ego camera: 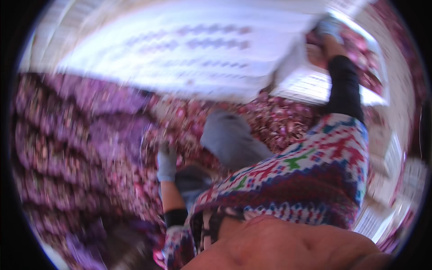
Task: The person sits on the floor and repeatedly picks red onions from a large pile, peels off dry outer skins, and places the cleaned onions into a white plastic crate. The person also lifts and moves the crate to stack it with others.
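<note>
My left hand [167, 162], in a pale grey glove, is low over a heap of small red onions or shallots [283, 123]; blur hides whether its fingers hold anything. Out at the upper right, my right hand [328, 28], in a similar glove with a dark front, reaches over a white plastic crate [303, 84]. Reddish bulbs [361, 47] lie inside that crate. The right fingers are too blurred to read. My bent knee in grey trousers [233, 138] rests between the two arms.
A large white slotted crate or panel [209, 50] spans the top, touching the heap. Purple mesh sacks [118, 135] filled with bulbs are stacked along the left. Cartons or blocks [381, 158] and another white crate [374, 219] stand at the right.
</note>
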A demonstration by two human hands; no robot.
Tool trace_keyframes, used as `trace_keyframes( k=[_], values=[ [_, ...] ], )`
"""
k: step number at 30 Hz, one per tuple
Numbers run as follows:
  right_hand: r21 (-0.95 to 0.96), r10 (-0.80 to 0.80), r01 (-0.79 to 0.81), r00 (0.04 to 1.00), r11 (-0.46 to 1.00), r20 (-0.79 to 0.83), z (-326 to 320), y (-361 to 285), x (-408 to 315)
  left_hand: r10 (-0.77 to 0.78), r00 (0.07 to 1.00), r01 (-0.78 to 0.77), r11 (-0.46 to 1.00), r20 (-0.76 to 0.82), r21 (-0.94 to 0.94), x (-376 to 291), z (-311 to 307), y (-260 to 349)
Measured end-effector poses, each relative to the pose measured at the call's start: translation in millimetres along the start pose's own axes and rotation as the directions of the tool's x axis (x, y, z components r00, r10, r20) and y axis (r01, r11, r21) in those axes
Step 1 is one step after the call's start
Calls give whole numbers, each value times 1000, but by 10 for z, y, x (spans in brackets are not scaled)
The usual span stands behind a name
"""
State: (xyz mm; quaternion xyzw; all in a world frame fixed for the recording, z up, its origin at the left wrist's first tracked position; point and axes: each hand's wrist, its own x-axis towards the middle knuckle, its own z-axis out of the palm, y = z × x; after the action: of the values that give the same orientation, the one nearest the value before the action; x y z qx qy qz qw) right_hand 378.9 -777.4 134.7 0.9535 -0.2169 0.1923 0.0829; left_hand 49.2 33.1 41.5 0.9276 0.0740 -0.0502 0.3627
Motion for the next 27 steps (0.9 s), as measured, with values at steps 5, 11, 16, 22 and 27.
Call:
trace_keyframes(
  k=[5, 11, 16, 22, 27],
  values=[
    [-13, -111, 112, 992, 994, 67, -209, -147, -37, -37, 982, 41, 999, -183, 19, -11, -36, 1],
    [-96, -144, 151, 987, 984, 74, -424, -237, 21, -112, 975, 112, 994, -192, -8, -25, -102, -90],
    [-111, -161, 175, 979, 978, 124, -336, -120, 52, -170, 985, 170, 985, -10, -36, 99, -54, 0],
    [-146, -238, 255, 964, 956, 121, -535, -248, -16, 5, 1000, -4, 1000, -24, 27, 167, 122, 119],
    [-208, -297, 333, 936, 920, 187, -805, -186, -24, -91, 994, 87, 994, 68, 60, 53, -46, 112]
  ],
)
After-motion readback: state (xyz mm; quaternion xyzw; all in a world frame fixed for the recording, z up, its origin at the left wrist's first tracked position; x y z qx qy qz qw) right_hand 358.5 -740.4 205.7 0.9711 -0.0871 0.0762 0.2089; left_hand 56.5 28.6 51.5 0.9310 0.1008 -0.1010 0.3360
